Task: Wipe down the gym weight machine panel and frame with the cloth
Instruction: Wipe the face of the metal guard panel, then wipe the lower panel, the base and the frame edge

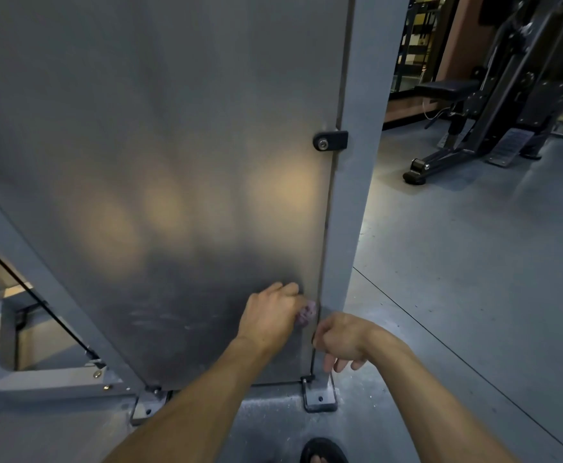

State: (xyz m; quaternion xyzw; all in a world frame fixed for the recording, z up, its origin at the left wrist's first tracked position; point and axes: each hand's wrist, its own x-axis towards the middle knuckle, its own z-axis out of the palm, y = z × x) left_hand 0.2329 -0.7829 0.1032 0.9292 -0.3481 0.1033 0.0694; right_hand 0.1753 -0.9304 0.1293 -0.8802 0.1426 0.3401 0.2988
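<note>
Left grip [270, 314] bunches cloth [307, 313] against panel [160, 155] | right grip [338, 339] loosely curled, empty, beside frame [357, 182]

Grey floor [473, 295] bears the frame's bolted foot plates [319, 397], a bench machine [494, 105]

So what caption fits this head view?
Left hand presses a cloth low on the weight machine panel; right hand beside the frame post.

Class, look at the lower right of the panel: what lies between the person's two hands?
In the head view, the pinkish cloth held by the left hand and the panel's dark edge seam lie between it and the right hand.
</note>
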